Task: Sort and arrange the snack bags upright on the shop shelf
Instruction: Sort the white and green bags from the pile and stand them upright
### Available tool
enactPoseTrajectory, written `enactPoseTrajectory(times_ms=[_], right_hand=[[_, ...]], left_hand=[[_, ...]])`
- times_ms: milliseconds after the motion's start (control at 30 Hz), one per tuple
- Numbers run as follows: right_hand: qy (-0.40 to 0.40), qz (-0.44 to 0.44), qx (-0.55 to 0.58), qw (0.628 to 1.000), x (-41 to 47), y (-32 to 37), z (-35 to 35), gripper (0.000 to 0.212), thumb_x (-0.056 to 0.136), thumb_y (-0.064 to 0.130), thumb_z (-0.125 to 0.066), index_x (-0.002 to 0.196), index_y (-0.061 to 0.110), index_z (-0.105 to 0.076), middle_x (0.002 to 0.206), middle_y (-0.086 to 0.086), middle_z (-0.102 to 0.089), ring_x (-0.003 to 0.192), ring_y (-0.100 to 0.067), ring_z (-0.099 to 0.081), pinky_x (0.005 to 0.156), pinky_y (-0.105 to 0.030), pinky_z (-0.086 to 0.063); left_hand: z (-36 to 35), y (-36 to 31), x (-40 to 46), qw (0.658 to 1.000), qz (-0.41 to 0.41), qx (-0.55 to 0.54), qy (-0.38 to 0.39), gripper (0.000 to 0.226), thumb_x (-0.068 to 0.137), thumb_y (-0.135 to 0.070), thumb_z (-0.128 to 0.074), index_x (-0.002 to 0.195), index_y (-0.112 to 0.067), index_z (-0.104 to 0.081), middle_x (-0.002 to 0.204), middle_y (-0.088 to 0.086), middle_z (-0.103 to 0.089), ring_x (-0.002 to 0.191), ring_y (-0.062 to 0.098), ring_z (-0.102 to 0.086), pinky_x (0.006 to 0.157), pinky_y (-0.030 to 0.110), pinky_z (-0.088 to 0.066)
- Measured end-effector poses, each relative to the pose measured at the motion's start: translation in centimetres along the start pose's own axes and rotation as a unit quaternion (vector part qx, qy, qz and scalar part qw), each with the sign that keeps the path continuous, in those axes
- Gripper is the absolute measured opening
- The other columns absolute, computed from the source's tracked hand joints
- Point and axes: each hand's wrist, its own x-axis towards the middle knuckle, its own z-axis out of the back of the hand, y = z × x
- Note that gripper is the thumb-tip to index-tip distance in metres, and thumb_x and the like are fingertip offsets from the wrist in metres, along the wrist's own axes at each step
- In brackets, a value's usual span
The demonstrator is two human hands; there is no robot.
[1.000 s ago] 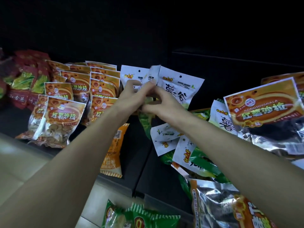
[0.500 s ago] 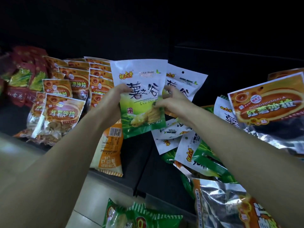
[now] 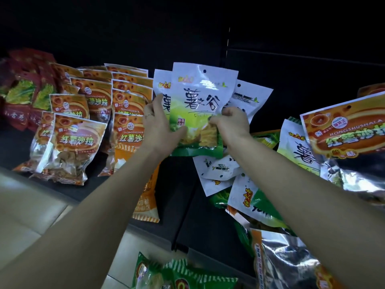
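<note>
A white and green snack bag [image 3: 201,101] stands upright at the middle of the dark shelf [image 3: 179,184]. My left hand [image 3: 160,126] grips its left edge and my right hand [image 3: 231,124] grips its right edge. Two more white and green bags stand behind it, one on the left [image 3: 161,84] and one on the right [image 3: 253,99]. Several white and green bags [image 3: 245,197] lie flat in a heap below my right arm. Orange snack bags [image 3: 70,140] stand in upright rows to the left.
Red and green bags [image 3: 18,94] sit at the far left. A large orange bag [image 3: 343,126] leans at the right, over silver foil bags [image 3: 287,261]. An orange bag [image 3: 145,197] hangs over the shelf's front edge. Green bags [image 3: 177,276] lie below on the pale floor.
Both hands turned a white and green bag upright, face forward, and moved it up and to the right in front of the standing bags. A second white bag now shows behind its left side.
</note>
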Motion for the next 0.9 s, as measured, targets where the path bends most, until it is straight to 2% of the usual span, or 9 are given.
enactPoseTrajectory(times_ms=[133, 300, 367, 500, 633, 733, 800, 833, 900], right_hand=[[-0.038, 0.039, 0.013, 0.998, 0.0, -0.1, 0.2, 0.027, 0.084, 0.012, -0.073, 0.106, 0.003, -0.061, 0.097, -0.002, -0.061, 0.085, -0.021, -0.057, 0.065, -0.028, -0.044], [0.090, 0.003, -0.043, 0.995, -0.9, -0.6, -2.5, 0.017, 0.084, 0.010, -0.075, 0.086, 0.013, -0.058, 0.082, 0.001, -0.060, 0.073, -0.016, -0.058, 0.059, -0.028, -0.046], [0.126, -0.059, -0.014, 0.990, -0.9, -0.9, -4.0, 0.021, 0.079, 0.005, -0.076, 0.098, 0.005, -0.067, 0.094, -0.010, -0.069, 0.086, -0.027, -0.067, 0.070, -0.033, -0.055], [0.221, -0.102, -0.061, 0.968, -0.5, -1.2, -4.9, 0.025, 0.080, -0.002, -0.071, 0.104, 0.004, -0.067, 0.100, -0.012, -0.065, 0.092, -0.026, -0.061, 0.074, -0.034, -0.046], [0.245, -0.032, -0.179, 0.952, 0.2, 0.2, -2.5, 0.017, 0.084, 0.007, -0.070, 0.097, 0.006, -0.059, 0.098, -0.007, -0.060, 0.085, -0.022, -0.056, 0.072, -0.032, -0.047], [0.246, 0.044, -0.296, 0.922, 0.1, 2.4, 1.4, 0.004, 0.085, 0.003, -0.059, 0.082, 0.001, -0.060, 0.081, -0.011, -0.048, 0.071, -0.021, -0.045, 0.063, -0.032, -0.036], [0.255, 0.095, -0.387, 0.881, -0.2, 3.7, 4.1, 0.028, 0.086, 0.001, -0.052, 0.108, -0.009, -0.067, 0.092, -0.018, -0.061, 0.080, -0.029, -0.059, 0.067, -0.036, -0.050], [0.280, 0.100, -0.423, 0.856, -0.6, 4.2, 5.3, 0.036, 0.087, 0.001, -0.052, 0.119, -0.003, -0.067, 0.109, -0.018, -0.067, 0.098, -0.032, -0.065, 0.081, -0.043, -0.058], [0.354, 0.080, -0.493, 0.791, -1.9, 5.0, 7.1, 0.051, 0.090, 0.007, -0.060, 0.140, 0.015, -0.058, 0.144, -0.004, -0.055, 0.132, -0.025, -0.053, 0.108, -0.047, -0.047]], left_hand=[[-0.2, 0.5, 0.2, 0.998, -0.022, 0.050, -0.010, 0.085, 0.091, -0.036, -0.074, 0.155, -0.018, -0.021, 0.153, 0.015, -0.028, 0.140, 0.035, -0.032, 0.111, 0.042, -0.035], [-1.0, 2.0, -0.3, 0.994, -0.037, 0.103, 0.024, 0.095, 0.086, -0.033, -0.079, 0.157, -0.020, -0.018, 0.152, 0.017, -0.028, 0.138, 0.038, -0.033, 0.107, 0.040, -0.038], [-1.2, 2.5, -0.2, 0.992, -0.030, 0.114, 0.036, 0.098, 0.085, -0.031, -0.079, 0.158, -0.023, -0.013, 0.157, 0.018, -0.022, 0.141, 0.042, -0.031, 0.111, 0.049, -0.040], [-1.7, 3.4, -0.6, 0.984, 0.002, 0.172, 0.051, 0.098, 0.086, -0.019, -0.077, 0.158, -0.017, -0.010, 0.154, 0.025, -0.020, 0.129, 0.051, -0.041, 0.104, 0.055, -0.044], [-1.8, 2.6, -0.8, 0.970, 0.010, 0.239, 0.034, 0.095, 0.081, -0.023, -0.078, 0.154, -0.011, -0.018, 0.146, 0.026, -0.029, 0.121, 0.049, -0.047, 0.097, 0.050, -0.047], [-2.0, 1.3, -0.8, 0.965, -0.051, 0.255, 0.020, 0.093, 0.079, -0.037, -0.077, 0.150, -0.009, -0.024, 0.145, 0.024, -0.032, 0.127, 0.044, -0.043, 0.102, 0.049, -0.045], [-2.5, 0.4, -1.2, 0.958, -0.121, 0.258, 0.035, 0.093, 0.077, -0.044, -0.077, 0.149, -0.012, -0.028, 0.148, 0.021, -0.030, 0.131, 0.042, -0.040, 0.103, 0.049, -0.044], [-2.9, 0.0, -1.4, 0.951, -0.143, 0.271, 0.048, 0.095, 0.076, -0.049, -0.077, 0.149, -0.014, -0.028, 0.150, 0.019, -0.029, 0.133, 0.041, -0.038, 0.104, 0.050, -0.043], [-3.7, -0.6, -1.9, 0.934, -0.148, 0.317, 0.069, 0.098, 0.075, -0.058, -0.077, 0.148, -0.018, -0.025, 0.151, 0.016, -0.026, 0.136, 0.038, -0.034, 0.105, 0.050, -0.043]])
